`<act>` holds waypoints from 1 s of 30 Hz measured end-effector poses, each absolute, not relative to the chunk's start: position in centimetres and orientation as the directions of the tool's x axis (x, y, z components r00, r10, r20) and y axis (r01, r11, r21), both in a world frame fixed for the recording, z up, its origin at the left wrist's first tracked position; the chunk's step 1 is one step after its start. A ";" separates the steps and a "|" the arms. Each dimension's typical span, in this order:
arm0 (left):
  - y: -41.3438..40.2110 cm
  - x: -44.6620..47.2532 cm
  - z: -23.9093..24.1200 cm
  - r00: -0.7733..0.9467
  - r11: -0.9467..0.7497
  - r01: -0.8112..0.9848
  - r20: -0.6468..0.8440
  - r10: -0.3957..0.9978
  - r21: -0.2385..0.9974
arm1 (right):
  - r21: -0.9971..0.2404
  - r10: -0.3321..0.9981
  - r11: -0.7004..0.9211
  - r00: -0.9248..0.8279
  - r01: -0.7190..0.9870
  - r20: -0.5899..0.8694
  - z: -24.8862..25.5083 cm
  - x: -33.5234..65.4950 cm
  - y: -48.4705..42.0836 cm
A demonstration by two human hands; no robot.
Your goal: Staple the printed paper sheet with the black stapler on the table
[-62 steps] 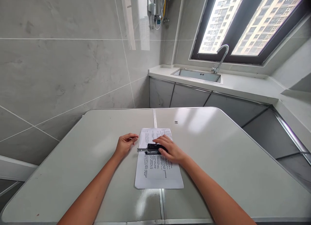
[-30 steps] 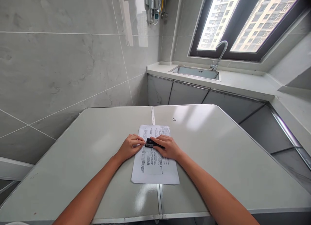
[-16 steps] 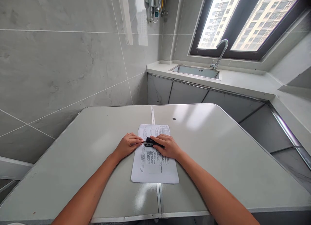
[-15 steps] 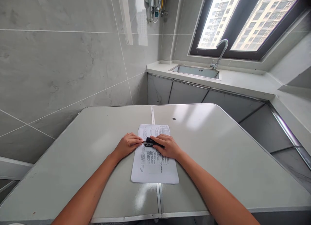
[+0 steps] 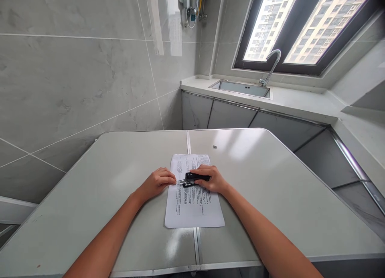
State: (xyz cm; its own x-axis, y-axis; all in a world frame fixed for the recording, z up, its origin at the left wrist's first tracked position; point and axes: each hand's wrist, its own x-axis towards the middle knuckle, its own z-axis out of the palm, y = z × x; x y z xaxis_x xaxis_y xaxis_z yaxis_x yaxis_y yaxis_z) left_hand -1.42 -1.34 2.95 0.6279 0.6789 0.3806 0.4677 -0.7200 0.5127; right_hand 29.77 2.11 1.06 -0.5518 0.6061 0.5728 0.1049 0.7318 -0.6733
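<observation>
In the head view a black stapler (image 5: 197, 176) is held above the printed sheet of paper (image 5: 194, 210), my right hand (image 5: 213, 178) wrapped round its right end. A thin silver metal part (image 5: 180, 182) sticks out of the stapler's left end. My left hand (image 5: 159, 180) is closed, its fingertips pinching the outer end of that metal part. The paper lies flat on the table under the stapler, and its left edge runs close by my left fingers. What sits inside the stapler is too small to tell.
Two small dark staple-like strips (image 5: 214, 146) lie on the pale folding table (image 5: 135, 238), beyond the paper. A metal seam (image 5: 197, 246) splits the tabletop. Behind stand a white counter (image 5: 294, 97) with a sink (image 5: 240, 88) and a grey tiled wall (image 5: 75, 77).
My right hand has shifted slightly right with the stapler, away from my left hand. More of the silver metal part now shows between them. The paper has slid a little to the right.
</observation>
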 end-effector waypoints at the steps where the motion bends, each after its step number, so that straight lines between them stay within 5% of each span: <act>1: -1.6 -1.1 3.0 0.628 -0.724 0.456 0.389 0.674 0.517 | -0.673 0.595 0.734 -0.564 0.092 0.572 1.2 29.5 1.9; 14: -2.7 1.0 2.7 0.587 -0.737 0.400 0.465 0.663 0.545 | -0.663 0.560 0.747 -0.581 0.047 0.590 1.8 26.7 -0.7; 19: -3.0 1.4 3.0 0.362 -0.617 0.426 0.500 0.787 0.662 | -0.720 0.675 0.686 -0.457 0.102 0.579 2.7 26.6 -0.8; 21: -3.0 1.7 3.1 0.279 -0.607 0.517 0.551 0.786 0.604 | -0.757 0.748 0.633 -0.375 0.159 0.547 3.2 27.5 0.0; 24: -2.7 2.2 2.7 0.387 -0.653 0.613 0.551 0.739 0.445 | -0.803 0.850 0.526 -0.186 0.280 0.492 3.4 30.5 2.1; 27: -2.5 2.6 2.0 0.587 -0.698 0.639 0.380 0.715 0.324 | -0.814 0.887 0.430 -0.015 0.391 0.462 3.0 34.5 4.6; 30: -2.5 2.9 1.1 0.656 -0.683 0.677 0.194 0.729 0.274 | -0.811 0.921 0.364 -0.049 0.458 0.386 2.2 38.0 6.2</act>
